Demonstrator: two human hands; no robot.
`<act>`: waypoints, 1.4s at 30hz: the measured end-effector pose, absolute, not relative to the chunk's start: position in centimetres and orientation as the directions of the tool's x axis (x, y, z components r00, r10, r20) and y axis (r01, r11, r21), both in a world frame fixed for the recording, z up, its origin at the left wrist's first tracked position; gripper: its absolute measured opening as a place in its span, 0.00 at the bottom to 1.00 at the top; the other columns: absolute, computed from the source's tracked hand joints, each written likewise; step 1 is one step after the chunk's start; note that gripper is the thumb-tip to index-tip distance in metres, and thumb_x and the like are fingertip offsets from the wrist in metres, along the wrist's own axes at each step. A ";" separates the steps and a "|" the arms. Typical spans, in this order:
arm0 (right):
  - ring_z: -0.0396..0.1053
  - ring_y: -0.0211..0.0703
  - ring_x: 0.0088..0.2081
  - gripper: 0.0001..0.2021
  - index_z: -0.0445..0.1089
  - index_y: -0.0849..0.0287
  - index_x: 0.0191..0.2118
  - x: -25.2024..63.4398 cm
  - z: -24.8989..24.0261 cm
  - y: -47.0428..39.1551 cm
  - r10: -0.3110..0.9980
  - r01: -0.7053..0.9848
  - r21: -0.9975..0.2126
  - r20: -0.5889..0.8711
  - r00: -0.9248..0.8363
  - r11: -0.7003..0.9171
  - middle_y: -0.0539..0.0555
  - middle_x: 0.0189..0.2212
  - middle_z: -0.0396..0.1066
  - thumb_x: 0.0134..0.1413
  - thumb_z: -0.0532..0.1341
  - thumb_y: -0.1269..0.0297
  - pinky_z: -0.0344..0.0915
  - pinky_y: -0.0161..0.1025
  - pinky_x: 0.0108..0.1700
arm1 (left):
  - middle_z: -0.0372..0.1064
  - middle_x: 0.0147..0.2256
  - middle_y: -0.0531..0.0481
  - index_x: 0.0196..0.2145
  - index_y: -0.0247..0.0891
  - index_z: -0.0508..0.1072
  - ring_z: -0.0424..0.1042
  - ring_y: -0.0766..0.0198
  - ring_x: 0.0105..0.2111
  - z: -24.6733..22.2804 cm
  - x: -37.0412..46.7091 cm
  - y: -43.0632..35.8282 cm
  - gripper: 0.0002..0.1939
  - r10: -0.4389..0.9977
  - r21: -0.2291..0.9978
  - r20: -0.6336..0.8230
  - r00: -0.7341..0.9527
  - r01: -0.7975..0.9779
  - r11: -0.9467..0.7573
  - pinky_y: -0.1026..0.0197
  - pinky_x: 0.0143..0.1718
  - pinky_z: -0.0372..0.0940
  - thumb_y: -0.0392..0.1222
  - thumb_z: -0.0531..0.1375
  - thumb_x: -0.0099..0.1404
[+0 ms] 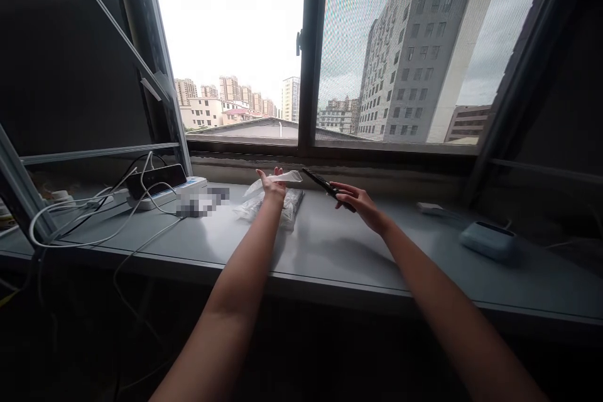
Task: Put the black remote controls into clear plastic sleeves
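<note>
My left hand [273, 186] is raised over the table, palm up, with a small clear plastic bag [290, 177] held across its fingers. The bag's end points right. Below it lies a pile of clear plastic bags [288, 217], partly covered by my left wrist. My right hand [358, 202] grips a long, slim black comb-like object [319, 181] by its lower end. The object slants up and left, its tip close to the bag but apart from it. Its exact kind is hard to make out.
On the left, a phone [157, 182] leans by a white power strip [193, 185] with tangled white cables [117, 239]. A light blue box-shaped device [487, 240] and a small white item [429, 208] stand right. Metal frame posts flank the grey table [339, 264]; a window is behind.
</note>
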State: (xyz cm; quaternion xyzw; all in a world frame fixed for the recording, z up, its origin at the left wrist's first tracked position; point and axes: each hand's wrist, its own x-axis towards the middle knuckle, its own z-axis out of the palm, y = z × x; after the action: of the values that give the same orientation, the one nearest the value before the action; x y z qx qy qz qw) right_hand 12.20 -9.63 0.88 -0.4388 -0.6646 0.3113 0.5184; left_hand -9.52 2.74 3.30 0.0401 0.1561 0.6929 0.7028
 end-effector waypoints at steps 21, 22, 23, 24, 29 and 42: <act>0.66 0.38 0.30 0.26 0.71 0.57 0.54 12.7 1.5 -10.3 0.899 0.228 -0.886 0.339 -0.278 0.404 0.56 0.42 0.74 0.50 0.62 0.53 0.61 0.39 0.38 | 0.68 0.31 0.48 0.49 0.37 0.64 0.68 0.66 0.22 3.2 -10.0 3.3 0.24 0.991 0.274 -0.122 -0.055 -0.962 -0.020 0.64 0.22 0.66 0.60 0.50 0.68; 0.66 0.39 0.30 0.26 0.71 0.57 0.55 12.7 1.5 -10.3 0.899 0.240 -0.883 0.331 -0.288 0.402 0.56 0.42 0.74 0.50 0.62 0.53 0.61 0.38 0.37 | 0.68 0.31 0.47 0.49 0.37 0.65 0.68 0.65 0.23 3.3 -10.0 3.3 0.25 0.991 0.290 -0.124 -0.052 -0.957 -0.014 0.63 0.22 0.66 0.61 0.49 0.68; 0.67 0.39 0.30 0.26 0.71 0.57 0.54 12.8 1.4 -10.2 0.899 0.254 -0.881 0.321 -0.297 0.399 0.56 0.41 0.74 0.49 0.62 0.53 0.61 0.37 0.35 | 0.68 0.31 0.46 0.48 0.37 0.65 0.68 0.64 0.23 3.3 -9.9 3.2 0.25 0.991 0.304 -0.126 -0.043 -0.953 -0.003 0.62 0.22 0.67 0.61 0.49 0.67; 0.67 0.39 0.31 0.26 0.72 0.58 0.54 12.8 1.4 -10.1 0.901 0.268 -0.880 0.310 -0.303 0.393 0.56 0.40 0.74 0.49 0.63 0.53 0.60 0.36 0.33 | 0.68 0.30 0.46 0.47 0.38 0.66 0.68 0.64 0.23 3.3 -9.8 3.2 0.25 0.992 0.315 -0.124 -0.031 -0.949 0.010 0.61 0.23 0.67 0.62 0.48 0.67; 0.68 0.38 0.30 0.25 0.72 0.56 0.53 12.6 1.2 -10.0 0.909 0.283 -0.880 0.300 -0.289 0.381 0.54 0.37 0.73 0.48 0.64 0.54 0.57 0.34 0.28 | 0.66 0.31 0.49 0.44 0.40 0.65 0.66 0.67 0.21 3.4 -8.9 3.2 0.21 0.996 0.333 -0.084 0.012 -0.942 0.040 0.64 0.22 0.66 0.61 0.50 0.67; 0.70 0.38 0.29 0.34 0.60 0.55 0.61 11.7 -0.5 -8.4 0.952 0.264 -0.916 0.276 -0.129 0.302 0.55 0.39 0.71 0.47 0.67 0.57 0.61 0.33 0.25 | 0.69 0.33 0.49 0.47 0.38 0.63 0.69 0.67 0.25 2.4 -3.0 0.3 0.21 0.992 0.576 -0.061 0.113 -0.808 0.127 0.66 0.29 0.65 0.57 0.56 0.66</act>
State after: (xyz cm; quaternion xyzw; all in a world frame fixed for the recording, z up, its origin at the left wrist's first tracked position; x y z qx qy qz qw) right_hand 11.68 -8.42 -0.55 -0.4635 -0.6560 0.3666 0.4695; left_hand -2.99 0.25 2.43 0.2064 0.2229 0.6275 0.7169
